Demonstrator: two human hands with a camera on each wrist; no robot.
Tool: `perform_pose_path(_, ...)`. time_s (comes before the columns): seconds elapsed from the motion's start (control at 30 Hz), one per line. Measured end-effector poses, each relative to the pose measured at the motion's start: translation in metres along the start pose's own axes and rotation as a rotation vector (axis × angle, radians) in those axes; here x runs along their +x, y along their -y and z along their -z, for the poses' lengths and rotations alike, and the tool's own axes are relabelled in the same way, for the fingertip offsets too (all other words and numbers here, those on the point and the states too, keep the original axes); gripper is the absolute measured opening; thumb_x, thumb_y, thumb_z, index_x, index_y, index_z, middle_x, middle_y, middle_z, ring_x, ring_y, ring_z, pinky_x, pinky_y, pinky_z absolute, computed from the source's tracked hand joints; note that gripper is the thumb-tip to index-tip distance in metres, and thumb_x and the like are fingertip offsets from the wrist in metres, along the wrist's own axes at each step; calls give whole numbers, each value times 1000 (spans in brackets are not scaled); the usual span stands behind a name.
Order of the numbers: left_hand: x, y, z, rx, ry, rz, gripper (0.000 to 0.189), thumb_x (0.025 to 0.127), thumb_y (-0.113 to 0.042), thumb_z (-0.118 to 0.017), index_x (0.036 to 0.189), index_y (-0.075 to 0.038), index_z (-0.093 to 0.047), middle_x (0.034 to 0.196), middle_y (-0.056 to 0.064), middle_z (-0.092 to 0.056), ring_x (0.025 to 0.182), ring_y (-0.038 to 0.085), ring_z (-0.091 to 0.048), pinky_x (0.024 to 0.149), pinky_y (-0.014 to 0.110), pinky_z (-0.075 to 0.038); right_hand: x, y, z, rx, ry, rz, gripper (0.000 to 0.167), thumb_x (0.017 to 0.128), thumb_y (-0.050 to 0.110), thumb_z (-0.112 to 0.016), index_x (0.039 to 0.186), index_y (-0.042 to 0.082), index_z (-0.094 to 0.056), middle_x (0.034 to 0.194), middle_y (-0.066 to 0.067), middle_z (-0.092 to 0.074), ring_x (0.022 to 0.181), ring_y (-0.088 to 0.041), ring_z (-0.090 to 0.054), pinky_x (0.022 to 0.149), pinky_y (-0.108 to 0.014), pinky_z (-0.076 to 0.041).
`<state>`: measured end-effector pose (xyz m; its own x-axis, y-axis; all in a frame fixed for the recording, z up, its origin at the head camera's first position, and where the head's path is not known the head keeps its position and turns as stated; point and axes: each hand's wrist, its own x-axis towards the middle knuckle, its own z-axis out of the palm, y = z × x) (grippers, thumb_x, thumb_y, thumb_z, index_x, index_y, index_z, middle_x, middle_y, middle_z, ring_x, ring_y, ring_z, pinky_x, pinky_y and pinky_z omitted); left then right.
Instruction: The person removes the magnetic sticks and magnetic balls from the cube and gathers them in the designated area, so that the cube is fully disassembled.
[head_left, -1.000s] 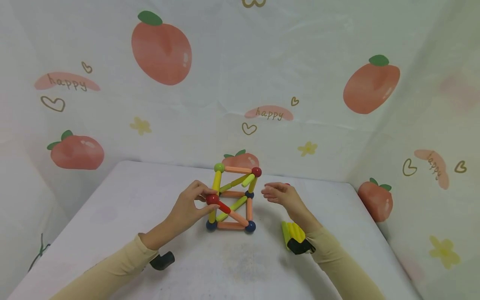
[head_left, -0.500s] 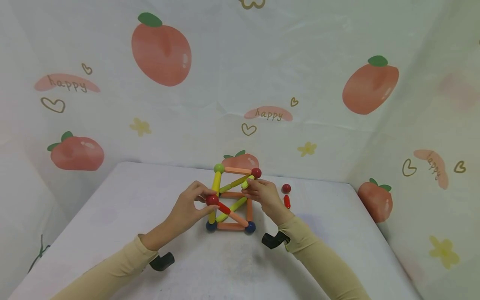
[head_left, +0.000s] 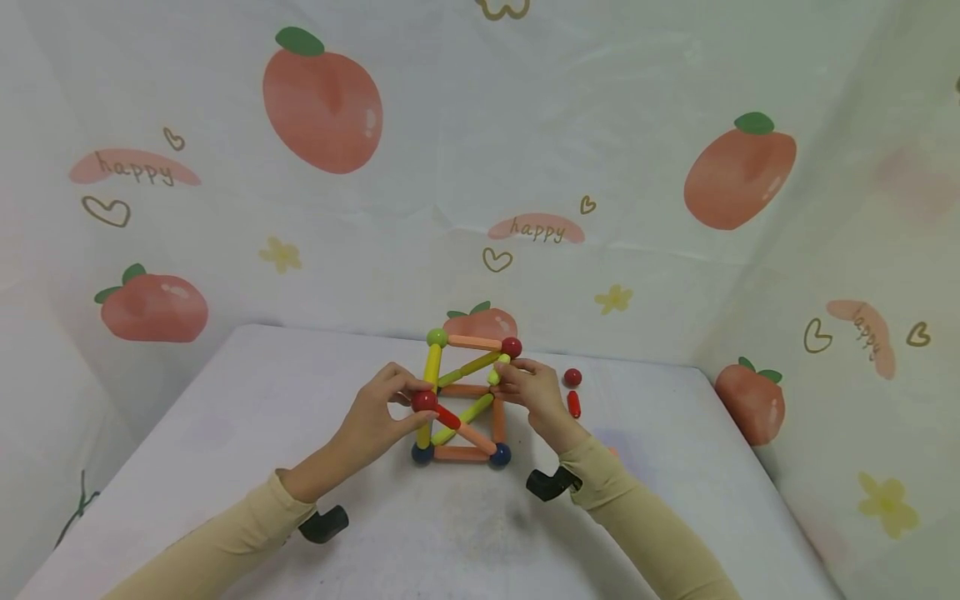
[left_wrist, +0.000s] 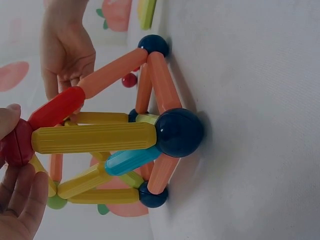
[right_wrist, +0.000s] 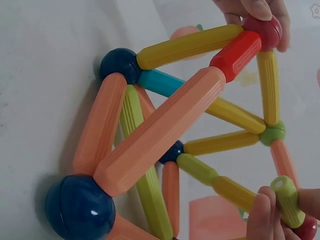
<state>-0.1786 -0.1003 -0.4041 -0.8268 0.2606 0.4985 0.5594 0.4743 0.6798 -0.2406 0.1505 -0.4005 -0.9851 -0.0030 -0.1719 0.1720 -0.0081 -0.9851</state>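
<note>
- Presently, the left hand (head_left: pixel 381 406) pinches a red corner ball (head_left: pixel 424 402), with thumb and fingertips parted only by the ball's width.
- The rod-and-ball frame (head_left: pixel 474 412) extends rightward from the left hand's fingertips, and its base is below both hands.
- From the gripped ball, a short red rod (head_left: pixel 447 415) slopes away, down and to the right of the left hand, joined to a salmon rod (head_left: pixel 477 437) that reaches a dark-blue ball (head_left: pixel 500 454).
- Directly below the left fingertips, a second dark-blue ball (head_left: pixel 423 452) forms the near left corner; above them is the light-green ball (head_left: pixel 437 338).
- The right hand (head_left: pixel 534 390) is at the frame's upper right side. Its thumb and fingers are drawn in on a short light-green rod (right_wrist: pixel 288 202).
- The upper red ball (head_left: pixel 512 347) is just beyond the right fingertips, at the rod's far end; full contact between the two cannot be confirmed.
- A loose red ball (head_left: pixel 573 377) and a loose red rod (head_left: pixel 574 404) lie just to the right of the right hand, on the white table (head_left: pixel 300 467).
- Below each hand, a black wrist camera (head_left: pixel 552 483) projects beside the cuff.
</note>
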Motion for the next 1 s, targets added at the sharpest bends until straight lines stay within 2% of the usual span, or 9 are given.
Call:
perform_pose_path(0.07, 0, 0, 0, 1, 1, 3, 37, 76, -14, -86, 109, -9, -70, 100, 1, -60, 87, 10, -62, 79, 29, -60, -2, 3, 0, -7, 1, 4, 33, 94, 20, -68, 114, -5, -63, 74, 0, -70, 65, -11, -70, 69, -27, -61)
perform_pose_path(0.3, 0, 0, 0, -1, 0, 7, 38, 76, -15, -85, 110, -8, -70, 100, 1, -60, 87, 11, -62, 79, 35, -61, -3, 12, 2, -24, -12, -24, 32, 95, 18, -65, 115, -7, -64, 73, 1, -68, 63, -10, -68, 65, -23, -60)
perform_pose_path(0.53, 1, 0, 0, 10, 0, 16, 37, 76, -15, -86, 109, -9, -70, 100, 0, -60, 88, 10, -62, 79, 21, -58, -3, 18, 4, 32, 17, -85, 39, 96, 20, -64, 122, -9, -60, 76, 0, -67, 64, -8, -67, 68, -21, -59)
perform_pose_path(0.67, 1, 1, 0, 7, 2, 15, 38, 76, -15, -85, 110, -8, -70, 100, 1, -60, 88, 11, -63, 79, 28, -60, -3, 17, 7, 47, 33, -94, 40, 96, 21, -64, 122, -9, -59, 76, 0, -67, 65, -8, -67, 68, -20, -59)
perform_pose_path(0.77, 1, 1, -1, 3, 6, 14, 38, 77, -15, -85, 111, -6, -70, 100, 1, -60, 88, 12, -63, 79, 32, -60, -3, 16, 10, 20, 43, -85, 37, 96, 20, -64, 119, -9, -61, 75, 1, -67, 65, -8, -67, 68, -21, -59)
perform_pose_path(1.0, 1, 1, -1, 13, 4, 15, 39, 77, -15, -85, 111, -5, -70, 100, 0, -60, 89, 12, -62, 79, 23, -58, -6, 10, 15, -67, 89, -50, 33, 96, 20, -65, 116, -6, -63, 76, 1, -69, 67, -9, -68, 68, -22, -59)
